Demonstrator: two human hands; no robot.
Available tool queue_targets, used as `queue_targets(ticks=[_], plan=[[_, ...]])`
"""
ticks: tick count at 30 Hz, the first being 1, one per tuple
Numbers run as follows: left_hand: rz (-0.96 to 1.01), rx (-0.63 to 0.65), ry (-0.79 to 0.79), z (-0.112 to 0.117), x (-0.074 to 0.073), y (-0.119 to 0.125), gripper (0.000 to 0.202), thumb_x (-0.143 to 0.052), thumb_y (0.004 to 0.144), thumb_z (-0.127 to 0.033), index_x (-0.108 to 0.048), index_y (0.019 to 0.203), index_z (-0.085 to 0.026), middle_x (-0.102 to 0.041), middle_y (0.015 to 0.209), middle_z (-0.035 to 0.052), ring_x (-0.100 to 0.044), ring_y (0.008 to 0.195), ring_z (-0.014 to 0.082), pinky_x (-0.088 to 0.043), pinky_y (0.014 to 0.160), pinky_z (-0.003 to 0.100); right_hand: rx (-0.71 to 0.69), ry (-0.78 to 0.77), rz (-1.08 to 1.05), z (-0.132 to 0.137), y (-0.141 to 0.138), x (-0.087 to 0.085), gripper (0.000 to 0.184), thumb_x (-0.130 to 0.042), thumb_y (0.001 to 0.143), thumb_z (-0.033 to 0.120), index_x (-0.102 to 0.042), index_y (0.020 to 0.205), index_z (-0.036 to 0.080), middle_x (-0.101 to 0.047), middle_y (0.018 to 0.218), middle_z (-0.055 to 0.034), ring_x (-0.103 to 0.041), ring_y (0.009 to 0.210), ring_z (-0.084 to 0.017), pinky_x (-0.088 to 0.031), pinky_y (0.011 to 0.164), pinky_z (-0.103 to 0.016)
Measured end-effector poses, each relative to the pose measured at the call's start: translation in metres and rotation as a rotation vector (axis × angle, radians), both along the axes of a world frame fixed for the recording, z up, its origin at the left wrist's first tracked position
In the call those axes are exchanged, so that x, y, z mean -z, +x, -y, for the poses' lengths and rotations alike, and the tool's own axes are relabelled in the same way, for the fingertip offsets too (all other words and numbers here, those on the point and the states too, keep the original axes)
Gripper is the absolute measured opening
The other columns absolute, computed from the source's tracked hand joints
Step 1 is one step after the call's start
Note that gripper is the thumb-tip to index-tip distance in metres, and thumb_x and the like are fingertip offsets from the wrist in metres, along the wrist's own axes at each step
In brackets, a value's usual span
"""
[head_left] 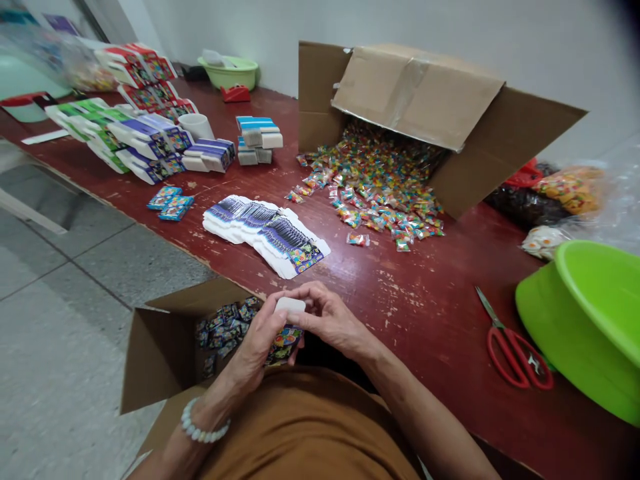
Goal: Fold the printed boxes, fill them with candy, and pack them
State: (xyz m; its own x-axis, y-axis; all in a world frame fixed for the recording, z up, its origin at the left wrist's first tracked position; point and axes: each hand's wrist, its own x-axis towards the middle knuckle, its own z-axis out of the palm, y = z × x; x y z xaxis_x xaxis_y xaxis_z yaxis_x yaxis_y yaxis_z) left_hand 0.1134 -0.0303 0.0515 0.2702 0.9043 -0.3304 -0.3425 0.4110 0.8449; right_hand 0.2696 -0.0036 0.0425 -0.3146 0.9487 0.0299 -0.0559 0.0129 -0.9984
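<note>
Close to my body, both hands are at a small printed carton with a purple, multicoloured face and a white end flap at its top. My left hand is wrapped round the carton's side, its thumb near the flap. The thumb and fingers of my right hand pinch the upper end by the flap; some fingertips are hidden. Just beyond my hands, a fanned stack of flat purple cartons lies on the red table. Small wrapped candy packets are spread behind it.
Candy spills from a cardboard box at the back. Below the table edge, an open box holds several filled cartons. Red-handled scissors and a green basin are at right. Stacked cartons and two blue packs sit left.
</note>
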Motion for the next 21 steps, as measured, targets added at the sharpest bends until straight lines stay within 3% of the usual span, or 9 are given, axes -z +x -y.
queue_targets(ticks=[3, 6, 8, 11, 13, 15, 17, 19, 21], plan=[[0.058, 0.018, -0.083, -0.002, 0.001, -0.002, 0.053, -0.066, 0.087, -0.053, -0.048, 0.126, -0.022, -0.07, 0.067, 0.0013, -0.064, 0.049, 0.018, -0.051, 0.041, 0.024, 0.076, 0.317, 0.145, 0.001, 0.001, -0.002, 0.02, -0.066, 0.091, 0.04, -0.074, 0.085, 0.023, -0.072, 0.093, -0.0059, -0.067, 0.084, -0.018, -0.056, 0.078, -0.033], [0.203, 0.093, -0.202, -0.007, 0.0, -0.006, 0.052, -0.053, 0.092, -0.062, -0.046, 0.127, -0.023, -0.07, 0.066, 0.0025, -0.063, 0.044, 0.0187, -0.052, 0.041, 0.027, 0.024, 0.487, 0.221, 0.004, 0.001, -0.006, 0.02, -0.059, 0.096, 0.034, -0.076, 0.091, 0.023, -0.076, 0.094, -0.0073, -0.07, 0.093, -0.021, -0.053, 0.09, -0.038], [0.24, 0.094, -0.221, -0.008, -0.002, -0.007, 0.055, -0.046, 0.094, -0.065, -0.047, 0.129, -0.023, -0.07, 0.066, 0.0034, -0.064, 0.044, 0.0193, -0.052, 0.041, 0.028, -0.003, 0.395, 0.204, 0.005, -0.001, -0.007, 0.019, -0.061, 0.094, 0.034, -0.076, 0.09, 0.023, -0.076, 0.096, -0.0076, -0.071, 0.088, -0.021, -0.055, 0.085, -0.037], [0.213, 0.05, -0.172, -0.007, -0.005, -0.004, 0.068, -0.048, 0.091, -0.069, -0.046, 0.139, -0.021, -0.07, 0.068, 0.0039, -0.064, 0.046, 0.0192, -0.051, 0.042, 0.027, -0.006, -0.011, 0.029, 0.003, -0.007, -0.007, 0.018, -0.072, 0.085, 0.038, -0.073, 0.084, 0.019, -0.072, 0.078, -0.0036, -0.064, 0.056, -0.014, -0.053, 0.055, -0.029], [0.19, 0.018, -0.131, -0.006, -0.006, -0.003, 0.079, -0.055, 0.084, -0.074, -0.049, 0.141, -0.019, -0.07, 0.067, 0.0035, -0.062, 0.044, 0.0177, -0.05, 0.041, 0.025, -0.019, -0.226, -0.106, 0.0, -0.01, -0.008, 0.024, -0.077, 0.079, 0.041, -0.07, 0.081, 0.018, -0.067, 0.067, 0.0002, -0.055, 0.045, -0.011, -0.047, 0.043, -0.025], [0.181, 0.008, -0.109, -0.006, -0.007, -0.002, 0.085, -0.059, 0.079, -0.076, -0.054, 0.14, -0.016, -0.069, 0.067, 0.0036, -0.06, 0.043, 0.0164, -0.048, 0.041, 0.025, -0.025, -0.251, -0.17, -0.003, -0.011, -0.01, 0.026, -0.077, 0.079, 0.043, -0.068, 0.078, 0.018, -0.068, 0.069, 0.0004, -0.054, 0.044, -0.01, -0.047, 0.042, -0.025], [0.18, 0.024, -0.124, -0.008, -0.009, -0.003, 0.083, -0.06, 0.08, -0.074, -0.057, 0.138, -0.015, -0.068, 0.063, 0.0037, -0.06, 0.043, 0.0168, -0.048, 0.041, 0.025, -0.031, -0.089, -0.134, -0.005, -0.01, -0.012, 0.024, -0.074, 0.083, 0.042, -0.068, 0.076, 0.02, -0.072, 0.081, -0.0026, -0.062, 0.056, -0.013, -0.053, 0.05, -0.027], [0.188, 0.018, -0.159, -0.01, -0.012, -0.005, 0.074, -0.06, 0.084, -0.067, -0.06, 0.136, -0.015, -0.068, 0.064, 0.0041, -0.061, 0.045, 0.0176, -0.049, 0.041, 0.026, -0.051, 0.165, -0.028, -0.004, -0.008, -0.013, 0.019, -0.07, 0.088, 0.039, -0.07, 0.081, 0.022, -0.074, 0.099, -0.0051, -0.069, 0.084, -0.018, -0.058, 0.073, -0.034], [0.192, -0.034, -0.188, -0.012, -0.014, -0.004, 0.058, -0.062, 0.088, -0.052, -0.062, 0.132, -0.016, -0.072, 0.077, 0.0061, -0.063, 0.05, 0.0172, -0.051, 0.043, 0.026, -0.074, 0.36, 0.073, -0.001, -0.007, -0.01, 0.014, -0.067, 0.092, 0.037, -0.071, 0.089, 0.025, -0.072, 0.111, -0.0058, -0.065, 0.111, -0.021, -0.053, 0.094, -0.04]])
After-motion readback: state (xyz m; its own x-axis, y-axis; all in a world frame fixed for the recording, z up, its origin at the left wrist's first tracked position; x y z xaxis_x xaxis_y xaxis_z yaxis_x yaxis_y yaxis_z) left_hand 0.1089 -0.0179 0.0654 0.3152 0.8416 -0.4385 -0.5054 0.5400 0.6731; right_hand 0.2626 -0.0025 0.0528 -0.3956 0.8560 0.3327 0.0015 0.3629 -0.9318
